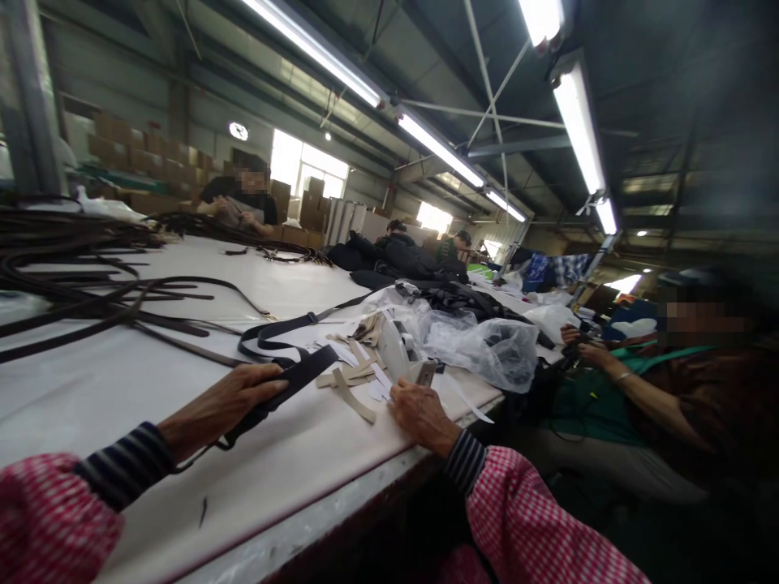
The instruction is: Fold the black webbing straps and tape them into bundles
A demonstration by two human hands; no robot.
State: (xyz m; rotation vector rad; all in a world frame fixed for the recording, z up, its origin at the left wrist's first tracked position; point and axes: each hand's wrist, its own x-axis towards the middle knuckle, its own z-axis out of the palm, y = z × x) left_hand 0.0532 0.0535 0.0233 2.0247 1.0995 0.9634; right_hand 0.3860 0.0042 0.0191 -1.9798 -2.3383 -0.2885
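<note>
My left hand (252,393) is closed on a wide black strap (310,369), whose flat end points away to the right over the white table. From it a narrower part of the webbing loops back toward the dark pile. Near the table's front edge, my right hand (423,414) is closed around a small flat grey-brown object (426,373); only its end sticks out past the fingers, so I cannot tell its kind. Just beyond that hand lie beige and white strips (356,377), loosely scattered beside a crumpled clear plastic bag (480,345).
Long dark brown straps (109,300) spread over the left of the table (200,389). Black goods (389,259) are heaped further back. A co-worker in a green apron (600,397) sits close on the right, holding something dark. Another person (243,195) works across the table.
</note>
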